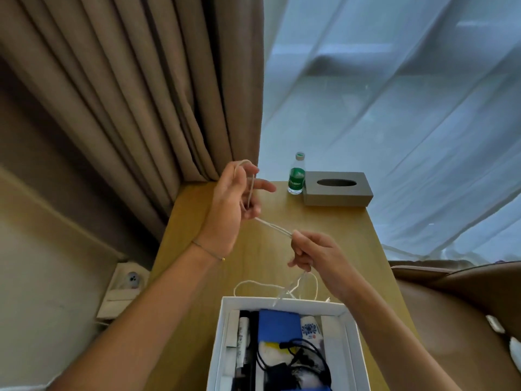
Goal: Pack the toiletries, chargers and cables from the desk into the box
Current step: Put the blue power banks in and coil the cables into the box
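**Head view: a white cable stretched between two hands above the box**

Head camera shows a white cable (275,227) held in the air over the middle of the worktop (332,235). The left hand (231,204) is raised, palm turned inward, with a loop of the cable running over its fingers (260,184) and down across the palm. From there a doubled strand runs taut to the right hand (313,253), whose fingers are pinched closed on it. Below the right hand the rest of the cable hangs slack, curling down over the far wall of the white box (284,301).

That box sits open at the near edge of the worktop, already holding a blue case (279,324), a black cable (304,354) and some white packets. At the far right corner stand a green-labelled water bottle (296,176) and, touching it, a grey tissue box (337,189). Brown curtains (135,94) hang behind the far left corner.
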The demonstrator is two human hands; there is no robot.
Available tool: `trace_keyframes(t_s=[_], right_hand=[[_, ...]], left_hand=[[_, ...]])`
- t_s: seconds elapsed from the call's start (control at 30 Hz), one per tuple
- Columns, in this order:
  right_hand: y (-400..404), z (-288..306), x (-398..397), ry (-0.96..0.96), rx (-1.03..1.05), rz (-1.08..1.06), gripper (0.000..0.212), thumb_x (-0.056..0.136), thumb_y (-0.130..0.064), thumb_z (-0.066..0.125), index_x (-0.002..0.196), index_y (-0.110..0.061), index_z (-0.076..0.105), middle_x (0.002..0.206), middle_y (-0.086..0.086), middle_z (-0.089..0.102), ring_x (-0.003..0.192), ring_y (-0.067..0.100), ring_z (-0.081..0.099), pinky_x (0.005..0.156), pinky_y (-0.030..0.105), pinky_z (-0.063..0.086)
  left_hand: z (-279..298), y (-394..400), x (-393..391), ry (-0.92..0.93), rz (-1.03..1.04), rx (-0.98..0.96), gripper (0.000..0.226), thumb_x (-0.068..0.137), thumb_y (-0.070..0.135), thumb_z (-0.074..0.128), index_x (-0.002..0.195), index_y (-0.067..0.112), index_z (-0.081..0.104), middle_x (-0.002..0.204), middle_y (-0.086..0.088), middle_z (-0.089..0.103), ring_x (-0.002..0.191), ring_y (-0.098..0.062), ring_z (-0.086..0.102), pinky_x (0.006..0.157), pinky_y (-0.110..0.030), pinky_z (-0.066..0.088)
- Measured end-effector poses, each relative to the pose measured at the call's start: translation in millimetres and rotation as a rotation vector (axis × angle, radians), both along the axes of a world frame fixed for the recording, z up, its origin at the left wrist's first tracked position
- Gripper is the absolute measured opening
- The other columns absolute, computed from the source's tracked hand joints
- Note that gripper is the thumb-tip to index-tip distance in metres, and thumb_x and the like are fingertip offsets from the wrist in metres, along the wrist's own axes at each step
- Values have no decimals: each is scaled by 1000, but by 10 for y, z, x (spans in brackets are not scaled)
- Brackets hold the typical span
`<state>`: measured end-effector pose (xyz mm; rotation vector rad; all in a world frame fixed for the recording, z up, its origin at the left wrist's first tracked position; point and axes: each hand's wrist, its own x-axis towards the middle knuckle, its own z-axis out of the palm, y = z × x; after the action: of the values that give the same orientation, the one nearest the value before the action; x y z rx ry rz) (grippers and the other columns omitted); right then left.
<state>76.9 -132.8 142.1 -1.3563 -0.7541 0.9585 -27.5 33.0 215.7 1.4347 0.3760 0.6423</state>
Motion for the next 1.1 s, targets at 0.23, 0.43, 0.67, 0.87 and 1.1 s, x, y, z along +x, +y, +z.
trace_keyframes(t_s=[0.23,0.43,0.67,0.87,1.1], right_hand=[[-110,71,117,-78,-62,0,29,102,-24,52,80,-12,66,61,-1,47,59,17,44,69,29,50],[100,318,-112,-260,-101,49,28,104,-12,49,80,-10,63,57,-7,42,52,8,38,56,20,42],[91,339,-300,-143,-75,-20,32,105,-18,47,77,-7,57,58,1,39,50,13,37,55,27,40],[138,182,-514,-134,-73,40,44,105,-33,45,73,-8,61,54,1,53,47,16,49,56,28,47],[149,-14,-653,-31,-124,191,47,102,-43,43,72,-10,60,61,7,56,53,17,52,61,30,47]], left_hand=[[-319,224,-490,452,-109,545,57,83,61,68,120,33,35,87,2,68,58,-4,56,55,-31,51],[-515,-59,-519,617,-335,816,44,76,77,60,95,37,62,69,14,62,56,0,52,56,-25,47],[-538,-254,-570,153,-193,283,31,84,36,76,64,31,53,59,11,36,53,-7,32,50,-24,33],[-535,-408,-486,112,119,57,37,94,40,60,76,9,65,60,-5,48,54,-18,42,48,-25,38],[-308,-338,-336,-21,180,-413,33,103,34,49,80,11,55,64,-8,61,55,-26,65,51,-31,54]])
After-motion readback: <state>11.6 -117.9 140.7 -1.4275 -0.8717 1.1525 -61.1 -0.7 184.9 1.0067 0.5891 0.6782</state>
